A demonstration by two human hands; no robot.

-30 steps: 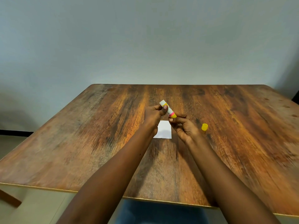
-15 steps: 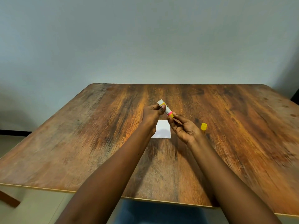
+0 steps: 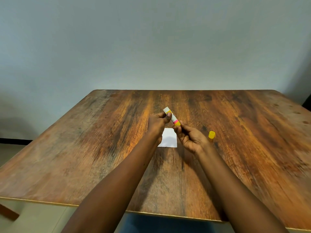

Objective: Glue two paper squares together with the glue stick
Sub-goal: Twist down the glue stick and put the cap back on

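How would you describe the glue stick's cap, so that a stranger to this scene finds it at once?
Look at the wooden table, near its middle, where a white paper square lies. Just right of the right hand sits the cap. It is small and all yellow, and unlike the glue stick, no hand holds it.

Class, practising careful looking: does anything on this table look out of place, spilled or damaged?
Nothing stands out. The cap sits on the table, off the glue stick that the left hand and right hand hold above the paper.
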